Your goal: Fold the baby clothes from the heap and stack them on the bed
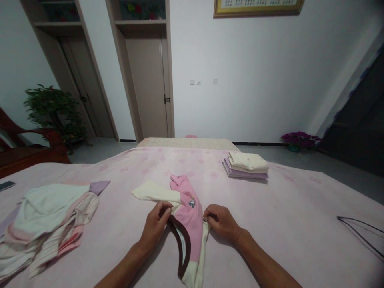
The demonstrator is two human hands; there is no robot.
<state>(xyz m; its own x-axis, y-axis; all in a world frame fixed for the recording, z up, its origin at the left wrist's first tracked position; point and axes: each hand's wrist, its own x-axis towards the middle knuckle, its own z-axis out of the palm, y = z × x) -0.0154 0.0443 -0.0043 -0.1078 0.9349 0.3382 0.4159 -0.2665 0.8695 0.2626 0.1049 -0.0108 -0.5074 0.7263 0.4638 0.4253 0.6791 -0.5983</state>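
A small pink and cream long-sleeved shirt (pixel 192 224) lies partly folded on the pink bedsheet (pixel 270 236). It has a brown neckband (pixel 185 244) toward me and a little printed figure on its front. One cream sleeve stretches out to the left. My left hand (pixel 158 218) pinches the cloth at the shoulder, near the neckband. On the other side, my right hand (pixel 220 220) is closed on the cream edge of the same shirt. The fingertips of both hands are partly hidden by the cloth.
At left lies a loose heap of clothes (pixel 51 216), with a phone (pixel 6 185) beyond it. A folded stack of clothes (pixel 246 166) sits at the far right. A black cable (pixel 360 228) crosses the right edge. Behind stand a wooden chair (pixel 54 140) and a door (pixel 147 88).
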